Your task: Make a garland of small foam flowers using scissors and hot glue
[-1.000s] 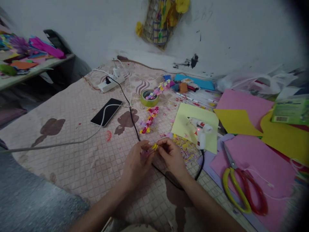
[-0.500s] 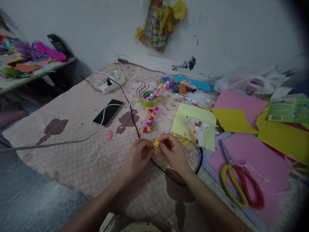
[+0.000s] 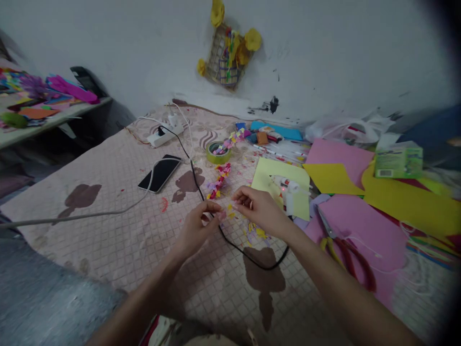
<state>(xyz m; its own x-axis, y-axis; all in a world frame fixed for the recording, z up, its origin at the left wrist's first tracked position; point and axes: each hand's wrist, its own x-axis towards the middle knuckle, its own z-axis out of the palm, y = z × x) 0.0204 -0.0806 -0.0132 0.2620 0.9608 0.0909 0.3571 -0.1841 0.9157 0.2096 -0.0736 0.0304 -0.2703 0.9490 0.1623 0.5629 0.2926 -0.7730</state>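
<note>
A small pink paper piece is pinched between the thumb and fingers of my left hand. Just to its right, my right hand has its fingers pinched together near a tiny pale bit too small to make out. Yellow paper bits lie on the cloth behind the gap between my hands. Beyond them lies a strand of pink, red and yellow paper flowers. Another flower strand leans over a roll of green tape. A white glue gun with a red light rests on pale yellow paper.
Scissors lie on pink paper at the right, by yellow sheets. A phone and power strip are at the left. A black cord loops across the cloth. Someone's dark sleeve shows far right.
The yellow flower piece is out of my fingers, and my left hand now holds a pink piece. My hands are slightly farther apart. The view has shifted, and a dark sleeve appears at the right.
</note>
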